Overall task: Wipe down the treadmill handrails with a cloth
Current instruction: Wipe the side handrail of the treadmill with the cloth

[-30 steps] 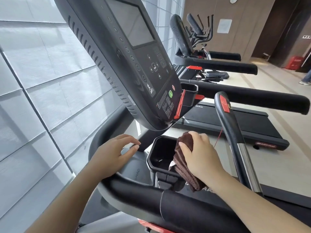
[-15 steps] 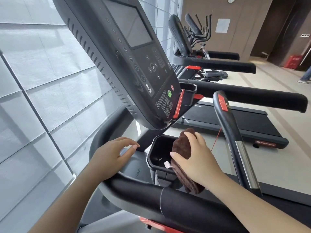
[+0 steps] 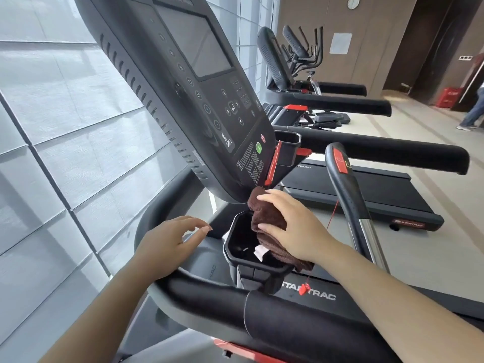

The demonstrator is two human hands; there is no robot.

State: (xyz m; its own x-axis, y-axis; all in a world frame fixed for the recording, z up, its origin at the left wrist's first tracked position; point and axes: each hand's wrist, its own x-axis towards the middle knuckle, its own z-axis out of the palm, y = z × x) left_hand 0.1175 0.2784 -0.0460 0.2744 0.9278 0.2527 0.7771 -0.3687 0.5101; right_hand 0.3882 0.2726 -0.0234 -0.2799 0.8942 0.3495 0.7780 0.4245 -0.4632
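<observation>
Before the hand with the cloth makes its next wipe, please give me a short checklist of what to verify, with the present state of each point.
1. Grip on the brown cloth: ok. The right hand lies over it, fingers spread on top.
2. Cloth on a handrail: not ok. It sits at the cup holder rim, under the console edge, not on the front handrail.
3. Left hand bracing: ok. Its palm rests on the curved rail, fingers lifted.
4. White paper scrap in the cup holder: not ok. The cloth may drag it.
5. Red safety cord beside the wrist: cannot tell whether it will snag.
6. Cloth damp: cannot tell.
</observation>
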